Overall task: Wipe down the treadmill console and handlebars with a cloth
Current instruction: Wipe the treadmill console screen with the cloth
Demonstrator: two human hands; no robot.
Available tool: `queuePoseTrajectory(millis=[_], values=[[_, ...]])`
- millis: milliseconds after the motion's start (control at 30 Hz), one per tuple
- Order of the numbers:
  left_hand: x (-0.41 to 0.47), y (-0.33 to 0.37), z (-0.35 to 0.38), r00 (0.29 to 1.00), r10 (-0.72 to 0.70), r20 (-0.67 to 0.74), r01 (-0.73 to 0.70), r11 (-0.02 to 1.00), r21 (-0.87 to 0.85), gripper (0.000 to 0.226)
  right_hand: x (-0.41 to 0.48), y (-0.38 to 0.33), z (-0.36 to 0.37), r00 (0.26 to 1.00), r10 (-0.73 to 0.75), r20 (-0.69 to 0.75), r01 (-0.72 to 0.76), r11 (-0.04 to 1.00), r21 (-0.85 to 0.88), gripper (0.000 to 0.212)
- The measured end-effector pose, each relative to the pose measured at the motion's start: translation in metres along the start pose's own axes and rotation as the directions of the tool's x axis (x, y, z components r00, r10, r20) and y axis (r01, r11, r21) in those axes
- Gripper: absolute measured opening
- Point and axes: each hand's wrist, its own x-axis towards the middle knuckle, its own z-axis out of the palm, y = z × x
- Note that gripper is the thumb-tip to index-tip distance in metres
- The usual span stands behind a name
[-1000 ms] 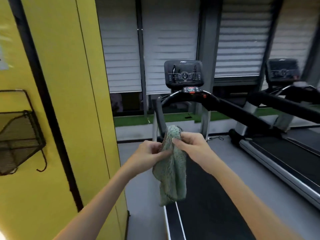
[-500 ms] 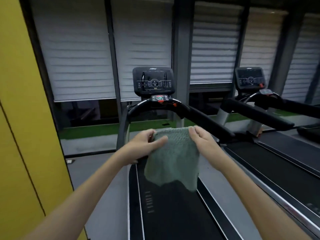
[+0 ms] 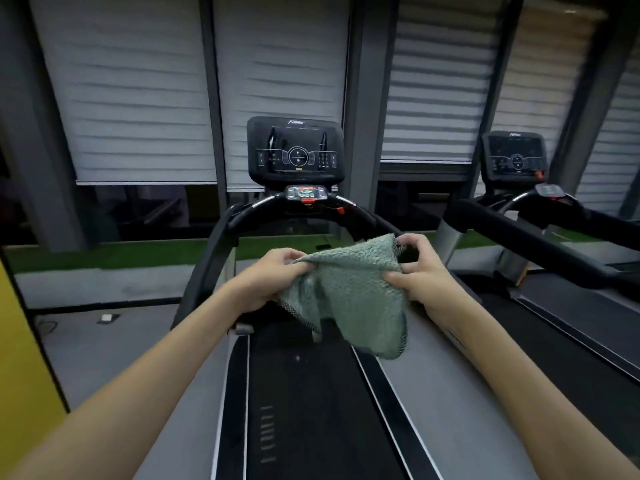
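Observation:
A green terry cloth (image 3: 349, 292) hangs between my hands above the treadmill belt (image 3: 304, 410). My left hand (image 3: 273, 278) grips its left edge and my right hand (image 3: 420, 275) pinches its right edge, bunching it. Straight ahead stands the black console (image 3: 296, 150) with a small control panel (image 3: 306, 194) below it. Curved black handlebars (image 3: 221, 233) run from the panel down both sides; the right bar is mostly hidden behind the cloth and my right hand.
A second treadmill (image 3: 516, 157) with long black handrails (image 3: 519, 237) stands close on the right. A yellow wall (image 3: 20, 358) edges the left. Window blinds (image 3: 138, 91) and dark pillars fill the back, with grey floor (image 3: 104, 341) on the left.
I have stepped closer and centred on the treadmill. The cloth went from dangling narrow, to spread flat, to bunched between both hands, with the right hand raised higher.

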Motion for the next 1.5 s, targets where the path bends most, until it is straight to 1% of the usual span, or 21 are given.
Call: queuePoseTrajectory(millis=[67,100,167,233,367,400,467,533,600,667,700,733,800,833,900,1000,1067,1100,1233,1367,1500], values=[[0.04,0.004,-0.011,0.999,-0.04,0.029,0.044,0.984,-0.174,0.034,0.052,0.0,-0.007,0.999,0.026,-0.044,-0.025,0.999,0.02,0.053],[0.06,0.008,-0.019,0.998,-0.048,0.034,0.055,0.973,-0.223,0.044,0.077,-0.003,-0.01,0.999,0.039,-0.037,-0.038,0.999,0.039,0.053],[0.098,0.022,-0.038,0.994,-0.072,0.083,0.093,0.952,-0.291,0.066,0.122,-0.014,-0.014,0.998,0.065,-0.007,-0.064,0.992,0.109,0.049],[0.132,0.042,-0.059,0.985,-0.062,0.163,0.113,0.938,-0.327,0.07,0.159,-0.031,-0.018,0.997,0.074,0.005,-0.074,0.977,0.2,0.037],[0.185,0.088,-0.091,0.957,-0.051,0.286,0.128,0.958,-0.256,0.085,0.222,-0.069,-0.032,0.994,0.072,-0.077,-0.044,0.95,0.308,0.025],[0.197,0.098,-0.096,0.954,-0.072,0.291,0.141,0.964,-0.224,0.086,0.236,-0.078,-0.037,0.993,0.078,-0.094,-0.043,0.945,0.325,0.024],[0.222,0.114,-0.104,0.964,-0.135,0.23,0.158,0.984,-0.081,0.083,0.263,-0.093,-0.049,0.994,0.076,-0.075,-0.049,0.947,0.317,0.024],[0.249,0.127,-0.108,0.985,-0.143,0.094,0.136,0.988,0.078,0.074,0.289,-0.103,-0.06,0.998,0.058,-0.013,-0.054,0.972,0.23,0.033],[0.275,0.134,-0.108,0.998,-0.045,-0.042,0.051,0.985,0.163,0.063,0.315,-0.107,-0.068,0.998,0.041,0.053,-0.046,0.995,0.091,0.048],[0.302,0.136,-0.106,0.99,0.097,-0.1,-0.064,0.954,0.293,0.055,0.342,-0.103,-0.071,0.995,0.026,0.096,-0.016,0.995,-0.1,0.059],[0.316,0.138,-0.106,0.982,0.159,-0.099,-0.112,0.923,0.369,0.049,0.357,-0.098,-0.072,0.996,0.006,0.092,0.017,0.97,-0.241,0.06],[0.33,0.14,-0.104,0.972,0.215,-0.093,-0.155,0.887,0.435,0.04,0.373,-0.091,-0.072,0.996,-0.015,0.084,0.047,0.915,-0.401,0.057],[0.36,0.143,-0.102,0.962,0.256,-0.098,-0.173,0.844,0.507,0.022,0.408,-0.078,-0.073,0.994,-0.035,0.107,0.094,0.776,-0.623,0.04],[0.377,0.143,-0.102,0.961,0.251,-0.119,-0.153,0.836,0.528,0.014,0.425,-0.073,-0.074,0.991,-0.024,0.128,0.105,0.727,-0.678,0.032],[0.41,0.144,-0.104,0.959,0.23,-0.163,-0.102,0.823,0.559,0.007,0.462,-0.059,-0.078,0.985,0.014,0.172,0.118,0.674,-0.729,0.025],[0.459,0.149,-0.114,0.958,0.201,-0.203,-0.044,0.804,0.592,0.015,0.523,-0.04,-0.087,0.973,0.077,0.219,0.129,0.602,-0.788,0.023],[0.485,0.154,-0.122,0.958,0.179,-0.222,-0.014,0.806,0.592,0.024,0.562,-0.031,-0.092,0.975,0.084,0.205,0.125,0.557,-0.821,0.024],[0.498,0.156,-0.125,0.958,0.168,-0.234,0.0,0.812,0.584,0.029,0.581,-0.03,-0.093,0.979,0.06,0.193,0.125,0.575,-0.809,0.025],[0.551,0.155,-0.135,0.952,0.136,-0.276,0.029,0.854,0.519,0.036,0.635,-0.031,-0.092,0.99,-0.027,0.138,0.113,0.739,-0.664,0.021],[0.609,0.146,-0.15,0.939,0.119,-0.322,0.052,0.878,0.476,0.026,0.685,-0.024,-0.088,0.994,-0.058,0.092,0.101,0.807,-0.582,0.005],[0.666,0.132,-0.156,0.951,0.101,-0.291,0.039,0.898,0.438,0.018,0.736,-0.014,-0.079,0.998,-0.026,0.061,0.051,0.89,-0.454,0.007]])
